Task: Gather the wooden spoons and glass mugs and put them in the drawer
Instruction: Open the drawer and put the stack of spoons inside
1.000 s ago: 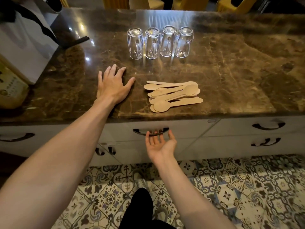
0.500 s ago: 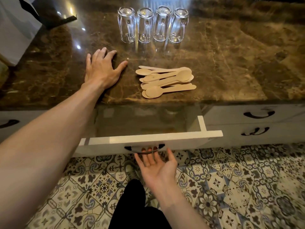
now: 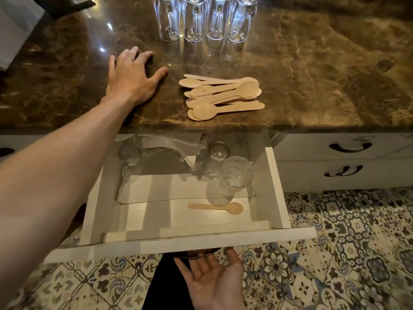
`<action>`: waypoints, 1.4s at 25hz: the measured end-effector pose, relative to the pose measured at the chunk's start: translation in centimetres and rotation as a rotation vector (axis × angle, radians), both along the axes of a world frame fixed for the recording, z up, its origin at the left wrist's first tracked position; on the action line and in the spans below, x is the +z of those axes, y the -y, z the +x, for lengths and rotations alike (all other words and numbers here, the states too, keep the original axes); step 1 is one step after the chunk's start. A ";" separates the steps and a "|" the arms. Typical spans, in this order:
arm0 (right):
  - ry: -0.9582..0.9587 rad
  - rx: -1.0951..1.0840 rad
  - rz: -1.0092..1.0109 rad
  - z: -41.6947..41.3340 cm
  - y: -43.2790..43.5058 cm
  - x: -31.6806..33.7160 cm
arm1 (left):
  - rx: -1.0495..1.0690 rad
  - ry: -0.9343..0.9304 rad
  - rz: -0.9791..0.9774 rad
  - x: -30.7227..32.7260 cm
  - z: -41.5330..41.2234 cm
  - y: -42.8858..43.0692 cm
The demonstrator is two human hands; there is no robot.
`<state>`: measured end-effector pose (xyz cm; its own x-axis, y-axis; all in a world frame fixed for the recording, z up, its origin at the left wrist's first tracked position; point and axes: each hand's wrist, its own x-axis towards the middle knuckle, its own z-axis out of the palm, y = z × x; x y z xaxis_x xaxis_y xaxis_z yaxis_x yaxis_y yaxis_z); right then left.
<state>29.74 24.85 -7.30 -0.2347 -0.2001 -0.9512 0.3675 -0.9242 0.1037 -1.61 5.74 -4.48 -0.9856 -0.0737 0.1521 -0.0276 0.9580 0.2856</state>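
Observation:
Several wooden spoons (image 3: 223,97) lie in a loose pile near the front edge of the brown marble counter (image 3: 312,63). Behind them several glass mugs (image 3: 204,19) stand in a row, upside down. The white drawer (image 3: 178,243) below the counter is pulled far out. It holds one wooden spoon (image 3: 218,207), a glass (image 3: 235,175) lying on its side and more glassware further back. My left hand (image 3: 131,77) rests flat on the counter left of the spoons. My right hand (image 3: 212,278) is palm up under the drawer front, fingers hooked on its handle (image 3: 201,255).
Shut white drawers with dark handles (image 3: 349,147) run to the right. A white bag (image 3: 15,25) stands at the counter's far left. Patterned floor tiles (image 3: 346,253) lie below, and my dark trouser leg (image 3: 165,285) is under the drawer.
The drawer went from shut to pulled far out, drawn by my right hand on its handle. Its contents came into view. My left hand stayed on the counter.

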 end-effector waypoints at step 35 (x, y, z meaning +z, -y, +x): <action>-0.928 2.485 1.705 -33.2 -4.9 10.5 | 0.001 0.001 0.022 0.2 0.0 0.1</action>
<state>-3.44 29.74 3.23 -0.7754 -0.3545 -0.5225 -0.3674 0.9263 -0.0834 -1.61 5.61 -4.31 -0.9858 -0.0776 0.1492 -0.0285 0.9515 0.3064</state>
